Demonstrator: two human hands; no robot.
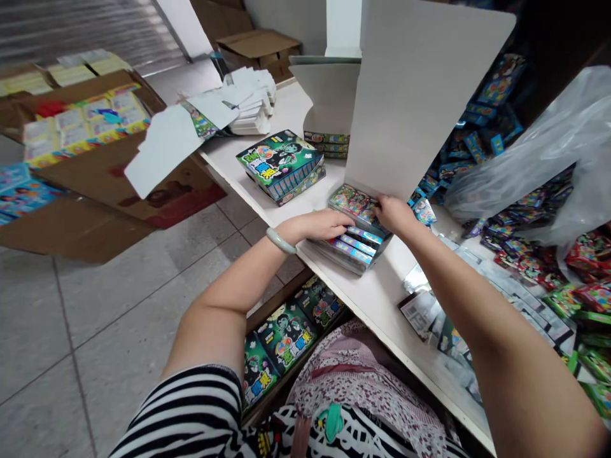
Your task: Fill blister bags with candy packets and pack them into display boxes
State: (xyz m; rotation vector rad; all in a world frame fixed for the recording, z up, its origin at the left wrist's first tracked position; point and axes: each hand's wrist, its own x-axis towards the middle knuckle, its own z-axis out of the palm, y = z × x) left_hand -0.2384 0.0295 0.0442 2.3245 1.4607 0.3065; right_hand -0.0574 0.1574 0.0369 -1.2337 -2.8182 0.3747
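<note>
Handling the open box [342,258], just right of the closed green box [274,166] on the table [397,266], you have your left hand [325,224] and right hand [394,212] at 3 blue-edged packs [358,245] inside, fingers curled down; whether they pinch any cannot be told. Its thin card looks light and easily bent, so grip the lower walls.

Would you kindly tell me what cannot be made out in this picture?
All in the head view:
Bottom of the open box: hidden by small packets, the left hand and right hand.
Fine lettering on those packets: too small.
Dark boxes under the table: partly hidden by floral cloth.
Green packets: cut off by the right edge.
</note>
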